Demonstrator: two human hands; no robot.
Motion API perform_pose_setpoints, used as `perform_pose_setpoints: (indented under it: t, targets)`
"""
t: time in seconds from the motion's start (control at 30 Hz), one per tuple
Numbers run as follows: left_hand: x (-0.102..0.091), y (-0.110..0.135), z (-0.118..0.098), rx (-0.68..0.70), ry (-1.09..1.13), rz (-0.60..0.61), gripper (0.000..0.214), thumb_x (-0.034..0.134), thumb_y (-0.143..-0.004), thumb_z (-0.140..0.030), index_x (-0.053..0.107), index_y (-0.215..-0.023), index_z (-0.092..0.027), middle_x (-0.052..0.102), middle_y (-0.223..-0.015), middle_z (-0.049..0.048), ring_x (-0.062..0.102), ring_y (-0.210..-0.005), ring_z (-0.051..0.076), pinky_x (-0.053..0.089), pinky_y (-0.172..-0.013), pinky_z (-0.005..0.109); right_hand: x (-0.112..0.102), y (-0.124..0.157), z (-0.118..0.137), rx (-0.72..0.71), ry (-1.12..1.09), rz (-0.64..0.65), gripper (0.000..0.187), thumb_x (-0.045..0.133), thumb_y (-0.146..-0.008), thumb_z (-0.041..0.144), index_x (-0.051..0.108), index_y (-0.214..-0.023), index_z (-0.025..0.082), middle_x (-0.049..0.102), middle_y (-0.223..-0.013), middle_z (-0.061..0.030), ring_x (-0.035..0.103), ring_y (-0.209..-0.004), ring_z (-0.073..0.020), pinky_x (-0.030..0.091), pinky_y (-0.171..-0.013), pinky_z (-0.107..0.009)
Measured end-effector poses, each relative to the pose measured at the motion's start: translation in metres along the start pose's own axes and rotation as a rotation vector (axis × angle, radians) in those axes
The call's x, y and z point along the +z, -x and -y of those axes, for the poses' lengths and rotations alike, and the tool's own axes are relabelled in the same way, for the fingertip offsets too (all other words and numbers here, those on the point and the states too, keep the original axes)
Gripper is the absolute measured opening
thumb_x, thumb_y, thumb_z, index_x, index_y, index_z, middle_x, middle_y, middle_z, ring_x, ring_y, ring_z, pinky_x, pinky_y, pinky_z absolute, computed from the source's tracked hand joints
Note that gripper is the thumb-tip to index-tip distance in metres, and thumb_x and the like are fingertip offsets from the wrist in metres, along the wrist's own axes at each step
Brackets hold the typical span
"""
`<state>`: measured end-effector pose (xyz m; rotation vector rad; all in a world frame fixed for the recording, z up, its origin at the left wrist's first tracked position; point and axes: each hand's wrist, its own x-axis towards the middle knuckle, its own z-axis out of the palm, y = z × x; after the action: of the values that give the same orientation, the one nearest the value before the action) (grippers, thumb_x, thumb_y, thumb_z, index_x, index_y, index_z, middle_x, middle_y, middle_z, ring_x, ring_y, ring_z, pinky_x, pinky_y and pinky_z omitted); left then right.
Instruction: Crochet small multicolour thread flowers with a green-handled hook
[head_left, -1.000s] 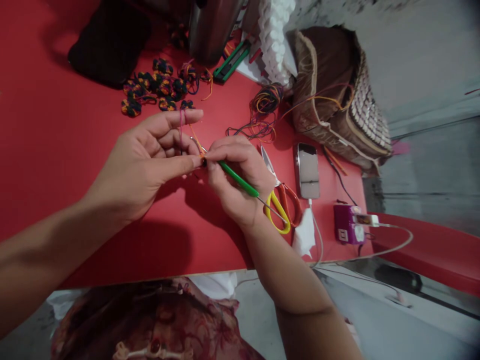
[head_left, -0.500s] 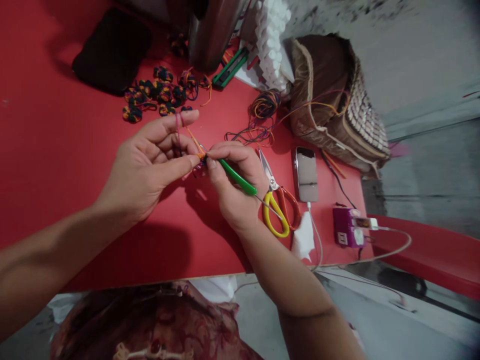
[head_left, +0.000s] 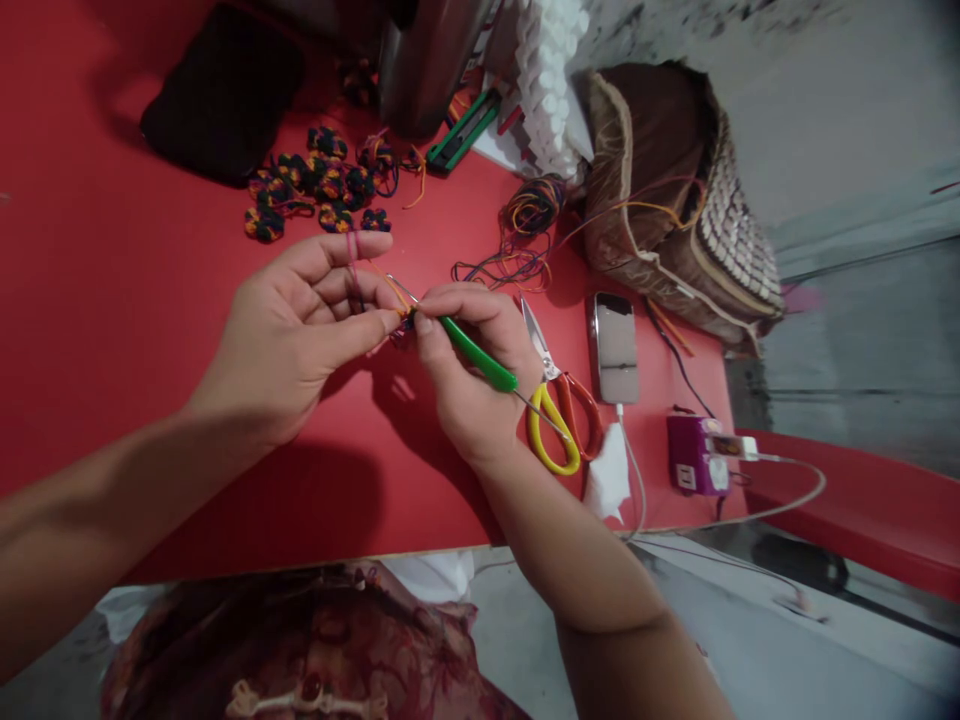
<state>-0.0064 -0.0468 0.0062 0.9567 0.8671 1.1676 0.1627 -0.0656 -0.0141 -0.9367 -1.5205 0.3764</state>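
My right hand (head_left: 472,370) is closed round a green-handled crochet hook (head_left: 478,355), its metal tip pointing up-left to my left fingertips. My left hand (head_left: 296,325) pinches a tiny multicoloured crochet piece (head_left: 403,320) between thumb and finger, and pink yarn (head_left: 351,262) is wound over its stretched index finger. Both hands hover just above the red table (head_left: 112,290). Several finished small crochet pieces (head_left: 319,185) lie behind my left hand.
Yellow-and-orange scissors (head_left: 559,420) lie right of my right hand, beside a phone (head_left: 616,346) and a purple charger block (head_left: 694,455) with cable. A yarn tangle (head_left: 525,225), a brown bag (head_left: 667,190), a black pouch (head_left: 221,90) and a metal vessel (head_left: 424,55) stand at the back.
The hook has shifted slightly and the hook tip now shows above my left fingertips. Both hands stay in nearly the same place, still working the yarn.
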Motion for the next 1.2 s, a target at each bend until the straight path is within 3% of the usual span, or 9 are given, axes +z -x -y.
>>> perform_pose_setpoints:
  t: [0.1, 0.2, 0.37, 0.5, 0.6, 0.7, 0.83, 0.97, 1.2]
  targets:
    - [-0.003, 0.000, -0.001, -0.049, -0.018, 0.024, 0.044, 0.094, -0.086, -0.020, 0.077, -0.124, -0.031, 0.083, -0.103, 0.0006, 0.082, -0.085, 0.022, 0.070, -0.081, 0.043, 0.002, 0.001, 0.000, 0.088, -0.058, 0.021, 0.003, 0.073, -0.108, 0.027, 0.075, -0.107, 0.029, 0.079, -0.097, 0.0017, 0.075, -0.075, -0.0131, 0.065, -0.071, -0.028]
    - [-0.004, 0.000, 0.000, -0.060, 0.006, 0.019, 0.045, 0.095, -0.085, -0.019, 0.076, -0.124, -0.032, 0.084, -0.101, 0.0005, 0.082, -0.086, 0.024, 0.070, -0.080, 0.044, 0.004, 0.000, -0.003, 0.079, -0.090, -0.003, 0.001, 0.077, -0.107, 0.031, 0.075, -0.107, 0.032, 0.077, -0.091, 0.0032, 0.072, -0.070, -0.0127, 0.063, -0.068, -0.026]
    - [-0.003, -0.001, 0.004, -0.017, 0.036, 0.021, 0.049, 0.093, -0.081, -0.012, 0.076, -0.123, -0.032, 0.084, -0.101, 0.0003, 0.083, -0.093, 0.023, 0.071, -0.085, 0.041, 0.001, -0.002, -0.004, 0.058, -0.135, 0.029, 0.006, 0.074, -0.107, 0.025, 0.078, -0.109, 0.029, 0.077, -0.099, 0.0002, 0.078, -0.087, -0.0147, 0.067, -0.078, -0.028]
    - [-0.003, -0.002, 0.005, 0.057, -0.010, -0.003, 0.048, 0.093, -0.080, -0.014, 0.076, -0.123, -0.030, 0.084, -0.097, 0.0010, 0.081, -0.085, 0.019, 0.069, -0.077, 0.035, -0.003, 0.000, -0.007, 0.063, -0.160, 0.059, 0.011, 0.074, -0.109, 0.035, 0.080, -0.110, 0.026, 0.078, -0.101, -0.0026, 0.079, -0.090, -0.0168, 0.069, -0.079, -0.031]
    - [-0.002, -0.002, 0.002, 0.078, -0.046, -0.017, 0.047, 0.092, -0.080, -0.012, 0.079, -0.120, -0.031, 0.082, -0.093, -0.0007, 0.078, -0.080, 0.017, 0.067, -0.074, 0.031, -0.004, -0.001, -0.016, 0.160, -0.281, 0.053, 0.013, 0.074, -0.110, 0.037, 0.083, -0.112, 0.028, 0.081, -0.100, -0.0020, 0.077, -0.080, -0.0155, 0.068, -0.071, -0.029]
    - [-0.001, 0.000, -0.001, 0.067, -0.054, -0.005, 0.046, 0.091, -0.081, -0.010, 0.080, -0.119, -0.032, 0.081, -0.093, -0.0006, 0.077, -0.080, 0.017, 0.067, -0.073, 0.030, -0.003, -0.006, -0.024, 0.232, -0.470, 0.103, 0.011, 0.081, -0.105, 0.040, 0.082, -0.103, 0.029, 0.078, -0.084, 0.0008, 0.072, -0.064, -0.0145, 0.062, -0.056, -0.026]
    - [-0.001, 0.001, -0.003, 0.065, -0.051, 0.015, 0.049, 0.089, -0.078, -0.007, 0.080, -0.120, -0.030, 0.079, -0.092, 0.0003, 0.074, -0.074, 0.016, 0.066, -0.064, 0.029, -0.005, -0.015, -0.028, 0.375, -0.600, 0.226, 0.033, 0.074, -0.108, 0.053, 0.074, -0.088, 0.027, 0.069, -0.072, 0.0032, 0.058, -0.048, -0.0119, 0.056, -0.047, -0.026]
    - [-0.001, 0.002, -0.005, 0.057, -0.109, 0.024, 0.048, 0.089, -0.077, -0.008, 0.081, -0.120, -0.029, 0.077, -0.091, 0.0010, 0.072, -0.072, 0.017, 0.066, -0.065, 0.033, -0.010, -0.016, -0.035, 0.324, -0.530, 0.256, 0.050, 0.056, -0.116, 0.058, 0.070, -0.081, 0.026, 0.063, -0.069, 0.0039, 0.045, -0.040, -0.0083, 0.049, -0.042, -0.025]
    - [0.001, 0.003, -0.008, 0.117, -0.165, 0.028, 0.046, 0.085, -0.081, -0.007, 0.079, -0.121, -0.030, 0.078, -0.092, 0.0008, 0.076, -0.076, 0.020, 0.067, -0.071, 0.038, -0.018, -0.010, -0.047, 0.311, -0.282, 0.215, 0.061, 0.043, -0.118, 0.065, 0.070, -0.081, 0.026, 0.062, -0.068, 0.0024, 0.047, -0.043, -0.0099, 0.046, -0.042, -0.028]
